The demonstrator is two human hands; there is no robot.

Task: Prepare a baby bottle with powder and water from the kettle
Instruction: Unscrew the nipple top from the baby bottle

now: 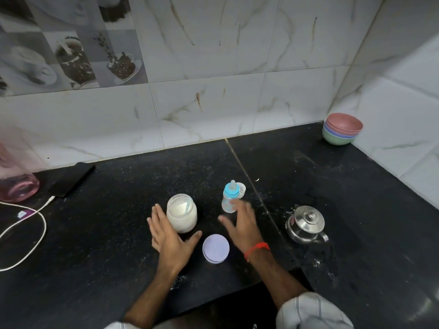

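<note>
Evidently, left hand (169,236) is bracing the open jar (181,216) with spread fingers, while right hand (242,224), grip wide, is reaching toward the capped bottle (229,197).

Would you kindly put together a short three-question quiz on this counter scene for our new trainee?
1. True or false: the jar of powder has its lid on.
2. Which stands nearest the right hand? A) kettle B) bottle C) bowls
3. Fill in: the phone lies at the counter's far ____ side.

Key
1. False: the lid lies on the counter between the left hand and the right hand.
2. B: the open fingers are right at the bottle.
3. Left, with a white cable plugged in.
</note>
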